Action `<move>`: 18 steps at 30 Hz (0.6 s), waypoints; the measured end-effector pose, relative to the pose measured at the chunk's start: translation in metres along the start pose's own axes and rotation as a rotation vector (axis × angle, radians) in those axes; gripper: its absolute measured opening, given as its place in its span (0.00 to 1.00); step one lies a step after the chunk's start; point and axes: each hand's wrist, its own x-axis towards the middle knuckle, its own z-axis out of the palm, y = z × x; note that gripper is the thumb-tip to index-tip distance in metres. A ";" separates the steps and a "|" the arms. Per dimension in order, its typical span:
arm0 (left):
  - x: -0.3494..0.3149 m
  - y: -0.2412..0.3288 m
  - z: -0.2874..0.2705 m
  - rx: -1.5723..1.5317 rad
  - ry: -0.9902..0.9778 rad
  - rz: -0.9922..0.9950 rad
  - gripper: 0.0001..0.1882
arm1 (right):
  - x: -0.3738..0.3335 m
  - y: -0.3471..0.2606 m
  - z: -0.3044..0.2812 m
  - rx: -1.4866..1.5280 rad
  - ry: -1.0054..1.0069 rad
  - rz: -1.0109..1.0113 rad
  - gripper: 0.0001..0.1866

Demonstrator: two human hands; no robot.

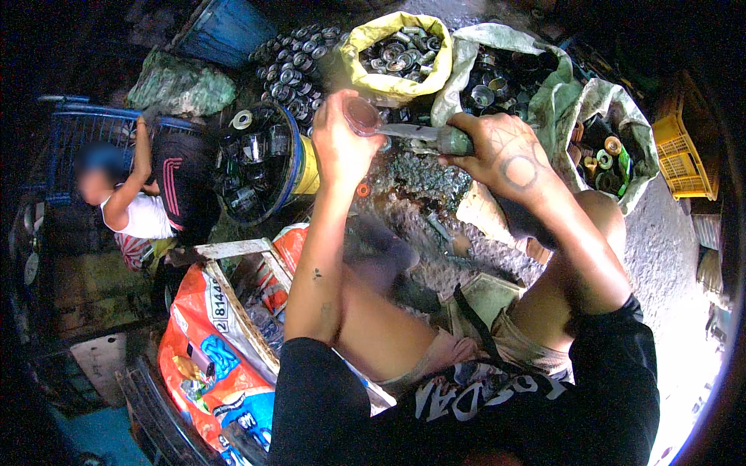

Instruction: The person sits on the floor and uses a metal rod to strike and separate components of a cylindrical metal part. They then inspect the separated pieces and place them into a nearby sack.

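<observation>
Head camera view, looking down past a seated person's bare arms and knees, with noon at the top of the picture. Just left of noon, the left hand [339, 144] is wrapped around what looks like a small can [361, 116], its round reddish-brown end showing at the hand's one o'clock. At one o'clock from the centre, the right hand [503, 158] is curled around the dark green handle of a knife [412, 132]. Both hands are full and stand apart, and the blade spans the gap, pointing to nine o'clock with its tip beside the can; whether they touch, I cannot tell.

By its look, the can should be light and thin-walled, stiff at the end but easy to dent along the side, and perhaps slippery if wet or greasy. It is best held around the body, clear of the rim, which may be sharp. The knife seems stiff and a little heavier, safe to grip only by its handle.

Beyond the hands, a yellow-rimmed sack [444, 58] of metal pieces sits near noon, and a pale sack [497, 35] stands at one o'clock.
</observation>
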 end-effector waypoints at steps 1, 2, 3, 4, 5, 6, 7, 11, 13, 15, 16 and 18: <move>0.000 -0.003 0.002 -0.005 0.024 -0.026 0.30 | 0.002 -0.001 0.001 -0.007 -0.005 0.006 0.22; -0.001 -0.006 0.004 -0.010 0.048 -0.052 0.29 | 0.005 -0.001 0.007 0.008 0.004 0.005 0.22; -0.001 -0.010 0.006 -0.031 0.064 -0.082 0.29 | 0.008 -0.001 0.012 0.006 0.011 0.009 0.22; -0.002 -0.014 0.009 -0.053 0.081 -0.112 0.28 | 0.011 -0.003 0.016 0.004 0.017 0.012 0.22; -0.004 -0.017 0.010 -0.074 0.098 -0.142 0.28 | 0.013 -0.005 0.018 0.001 0.023 0.015 0.22; -0.006 -0.018 0.011 -0.118 0.098 -0.218 0.28 | 0.014 -0.007 0.021 0.017 0.049 -0.025 0.21; -0.009 -0.019 0.011 -0.123 0.122 -0.233 0.28 | 0.015 -0.010 0.024 0.011 0.045 -0.006 0.21; -0.011 -0.017 0.011 -0.133 0.194 -0.291 0.29 | 0.018 -0.020 0.035 -0.001 0.038 0.027 0.20; -0.013 -0.029 0.008 -0.120 0.235 -0.294 0.30 | 0.021 -0.026 0.041 0.016 0.055 0.024 0.19; -0.014 -0.043 0.011 -0.143 0.251 -0.294 0.29 | 0.024 -0.029 0.044 0.009 0.080 -0.001 0.18; -0.015 -0.042 0.013 -0.116 0.255 -0.299 0.29 | 0.024 -0.030 0.044 0.006 0.069 0.007 0.18; -0.015 -0.038 0.014 -0.097 0.270 -0.333 0.28 | 0.025 -0.031 0.046 -0.009 0.062 0.018 0.17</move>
